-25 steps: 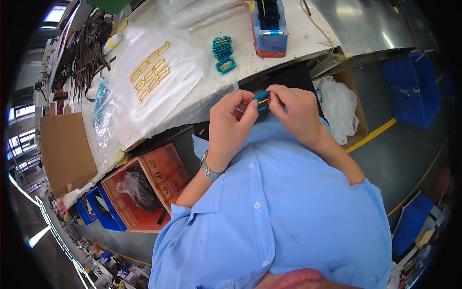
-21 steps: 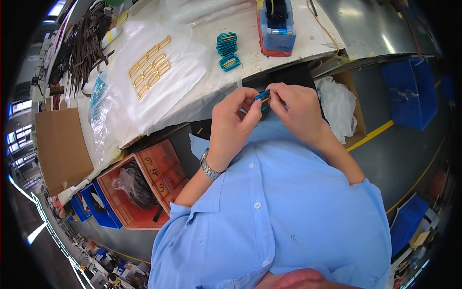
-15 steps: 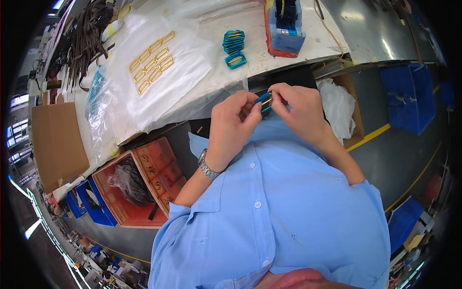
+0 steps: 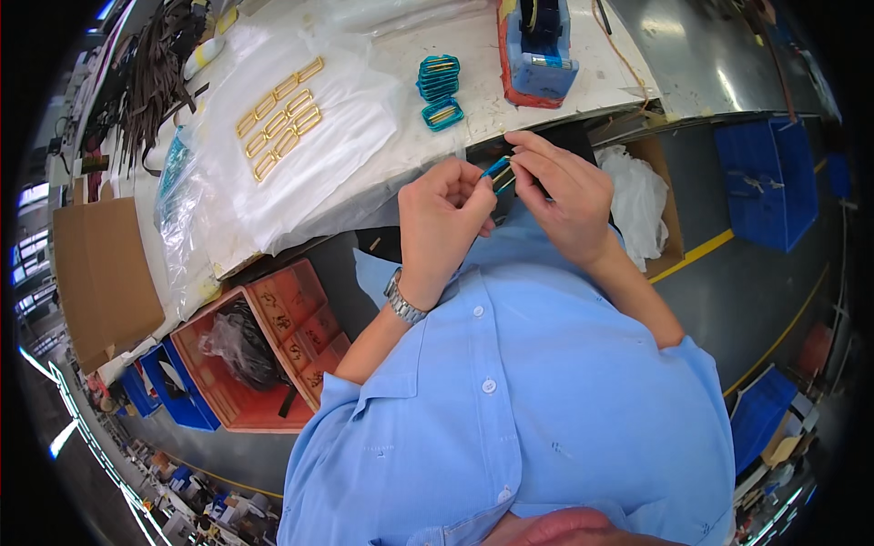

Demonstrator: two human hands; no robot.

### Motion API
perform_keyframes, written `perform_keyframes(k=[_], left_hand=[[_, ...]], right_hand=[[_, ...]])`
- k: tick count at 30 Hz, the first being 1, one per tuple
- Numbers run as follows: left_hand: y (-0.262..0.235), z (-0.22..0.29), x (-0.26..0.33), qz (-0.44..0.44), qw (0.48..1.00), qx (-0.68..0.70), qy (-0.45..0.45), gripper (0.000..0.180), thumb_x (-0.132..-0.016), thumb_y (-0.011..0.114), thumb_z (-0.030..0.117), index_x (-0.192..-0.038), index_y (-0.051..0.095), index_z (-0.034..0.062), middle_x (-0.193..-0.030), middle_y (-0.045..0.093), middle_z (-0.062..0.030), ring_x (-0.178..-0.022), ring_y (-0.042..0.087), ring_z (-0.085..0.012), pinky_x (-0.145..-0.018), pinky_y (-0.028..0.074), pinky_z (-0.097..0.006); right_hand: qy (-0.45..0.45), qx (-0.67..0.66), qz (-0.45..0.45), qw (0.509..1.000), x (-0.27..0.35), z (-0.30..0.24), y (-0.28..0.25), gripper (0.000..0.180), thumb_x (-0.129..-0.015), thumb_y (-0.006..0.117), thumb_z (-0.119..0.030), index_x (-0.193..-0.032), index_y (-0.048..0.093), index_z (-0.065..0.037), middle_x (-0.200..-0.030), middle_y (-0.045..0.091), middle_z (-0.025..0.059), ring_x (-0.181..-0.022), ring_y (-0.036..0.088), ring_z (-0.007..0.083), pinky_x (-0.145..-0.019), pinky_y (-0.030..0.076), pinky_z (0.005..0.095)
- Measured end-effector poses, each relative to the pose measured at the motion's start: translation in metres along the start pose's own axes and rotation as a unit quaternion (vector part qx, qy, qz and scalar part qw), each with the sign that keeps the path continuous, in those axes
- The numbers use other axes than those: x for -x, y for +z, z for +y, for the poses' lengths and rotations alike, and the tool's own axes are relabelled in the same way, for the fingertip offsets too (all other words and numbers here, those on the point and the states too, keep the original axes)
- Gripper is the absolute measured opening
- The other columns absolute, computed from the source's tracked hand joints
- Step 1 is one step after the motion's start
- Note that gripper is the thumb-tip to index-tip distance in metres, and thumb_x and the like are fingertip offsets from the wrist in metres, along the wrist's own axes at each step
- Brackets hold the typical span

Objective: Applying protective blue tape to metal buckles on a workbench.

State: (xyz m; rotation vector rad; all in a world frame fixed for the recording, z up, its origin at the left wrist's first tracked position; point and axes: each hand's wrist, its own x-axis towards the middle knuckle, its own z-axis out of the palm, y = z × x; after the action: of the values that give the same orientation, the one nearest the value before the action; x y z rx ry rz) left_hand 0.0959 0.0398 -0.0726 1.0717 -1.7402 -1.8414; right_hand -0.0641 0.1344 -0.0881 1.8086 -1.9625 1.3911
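Close in against the light blue shirt front, both hands meet just off the near edge of the bench. The left hand (image 4: 443, 218), a metal watch on its wrist, is curled with thumb and forefinger pinched on a small teal-wrapped rectangular gold buckle (image 4: 497, 171). The right hand (image 4: 563, 193) comes at the same piece from the other side, its fingertips closed on the wrap or on the metal beneath; which of the two is too small to tell here.

The buckle looks light and stiff, a thin metal frame that should not bend under finger pressure. Its polished gold face probably scratches and smudges easily, and the film over it is likely slick, so the safest hold seems to be on the narrow outer edges, pinched between pads, rather than across the flat face.

Below and left sits an orange plastic bin (image 4: 273, 346) with a crumpled clear bag in it. To the right is an open cardboard box (image 4: 671, 223) stuffed with white film.

Farther off on the white bench top (image 4: 473, 50), a short stack of teal-wrapped buckles (image 4: 439, 77) stands beside one lying alone (image 4: 442, 114). Two rows of bare gold buckles (image 4: 278, 116) lie on a clear plastic sheet (image 4: 346, 146), and a blue and red tape dispenser (image 4: 537, 45) stands at the far edge.
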Motion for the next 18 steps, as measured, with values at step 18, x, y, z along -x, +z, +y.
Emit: perform_keyframes(k=[18], left_hand=[[-0.008, 0.005, 0.002, -0.111, 0.991, 0.074, 0.014, 0.019, -0.107, 0.064, 0.012, -0.111, 0.067, -0.0065, -0.095, 0.074, -0.0081, -0.08, 0.073, -0.0129, -0.073, 0.062, -0.028]], right_hand=[[0.177, -0.207, -0.088, 0.958, 0.023, -0.005, -0.016, 0.013, -0.097, 0.068, -0.001, -0.109, 0.065, -0.002, -0.084, 0.071, 0.0114, -0.072, 0.072, 0.0227, -0.063, 0.055, 0.0328]])
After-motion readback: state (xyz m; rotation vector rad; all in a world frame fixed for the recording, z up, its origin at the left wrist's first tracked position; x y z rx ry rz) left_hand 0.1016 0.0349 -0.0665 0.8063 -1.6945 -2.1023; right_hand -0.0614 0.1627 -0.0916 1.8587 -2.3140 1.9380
